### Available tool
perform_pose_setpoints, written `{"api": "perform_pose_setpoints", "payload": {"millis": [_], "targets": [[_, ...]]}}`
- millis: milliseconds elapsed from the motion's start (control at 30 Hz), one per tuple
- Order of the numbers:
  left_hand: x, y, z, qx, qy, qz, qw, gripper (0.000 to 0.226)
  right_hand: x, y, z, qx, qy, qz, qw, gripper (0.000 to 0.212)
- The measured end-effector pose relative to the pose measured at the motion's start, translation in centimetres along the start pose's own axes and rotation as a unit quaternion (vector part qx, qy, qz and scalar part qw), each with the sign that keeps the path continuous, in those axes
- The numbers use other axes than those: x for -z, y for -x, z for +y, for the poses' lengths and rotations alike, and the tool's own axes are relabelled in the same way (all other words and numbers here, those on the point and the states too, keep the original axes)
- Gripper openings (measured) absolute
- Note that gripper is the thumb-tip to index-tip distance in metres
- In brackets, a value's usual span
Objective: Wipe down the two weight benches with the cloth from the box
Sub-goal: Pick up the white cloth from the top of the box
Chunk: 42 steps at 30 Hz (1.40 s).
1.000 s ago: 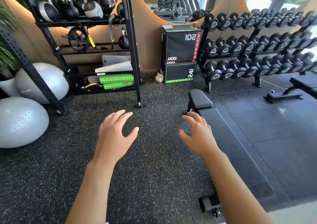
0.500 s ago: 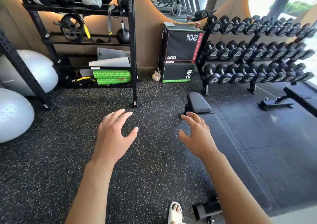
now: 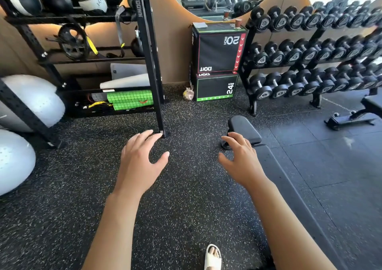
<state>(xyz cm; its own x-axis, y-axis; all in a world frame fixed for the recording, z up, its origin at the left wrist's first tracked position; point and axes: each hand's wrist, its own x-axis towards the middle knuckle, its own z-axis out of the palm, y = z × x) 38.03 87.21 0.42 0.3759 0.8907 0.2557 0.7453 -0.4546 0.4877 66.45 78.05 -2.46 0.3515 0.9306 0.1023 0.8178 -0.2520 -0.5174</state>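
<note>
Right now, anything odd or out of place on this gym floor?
One thing: a small crumpled bag lies loose on the floor against the stacked plyo boxes. Both hands, left and right, are empty; no cloth picked up yet.

Speckled rubber floor (image 3: 182,197) carries near bench (image 3: 268,156), stacked plyo boxes (image 3: 217,63), dumbbell rack (image 3: 314,63), storage rack (image 3: 151,63).

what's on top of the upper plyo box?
On the upper plyo box: a folded grey cloth at its back left corner, a small brown cup at the right. Cup contents not visible.
</note>
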Motion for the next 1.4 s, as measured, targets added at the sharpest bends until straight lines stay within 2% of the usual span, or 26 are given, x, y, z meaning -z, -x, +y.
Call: {"api": "perform_pose_setpoints", "payload": {"millis": [300, 533, 833, 1167, 1400], "targets": [[-4.2, -12.1, 5.7, -0.014, -0.024, -0.009, 1.000, 0.059, 3.9, -12.1, 6.3, -0.006, -0.021, 0.007, 1.000, 0.059], [-6.8, -19.3, 6.4, -0.021, -0.024, -0.022, 0.999, 0.058, 3.7, -18.1, 8.7, -0.025, -0.028, 0.001, 0.999, 0.059], [-10.5, -31.2, 2.8, -0.046, 0.000, -0.046, 0.998, 0.059, 1.8, -28.9, 8.7, -0.056, -0.014, 0.005, 0.998, 0.059], [-9.2, -49.5, -3.1, -0.107, 0.020, -0.051, 0.993, 0.058, -0.1, -44.0, 3.1, -0.090, -0.019, 0.052, 0.994, 0.060], [-10.4, -56.7, -5.5, -0.124, 0.030, -0.060, 0.990, 0.058, -1.2, -50.5, 1.8, -0.101, -0.007, 0.054, 0.993, 0.061]]}}
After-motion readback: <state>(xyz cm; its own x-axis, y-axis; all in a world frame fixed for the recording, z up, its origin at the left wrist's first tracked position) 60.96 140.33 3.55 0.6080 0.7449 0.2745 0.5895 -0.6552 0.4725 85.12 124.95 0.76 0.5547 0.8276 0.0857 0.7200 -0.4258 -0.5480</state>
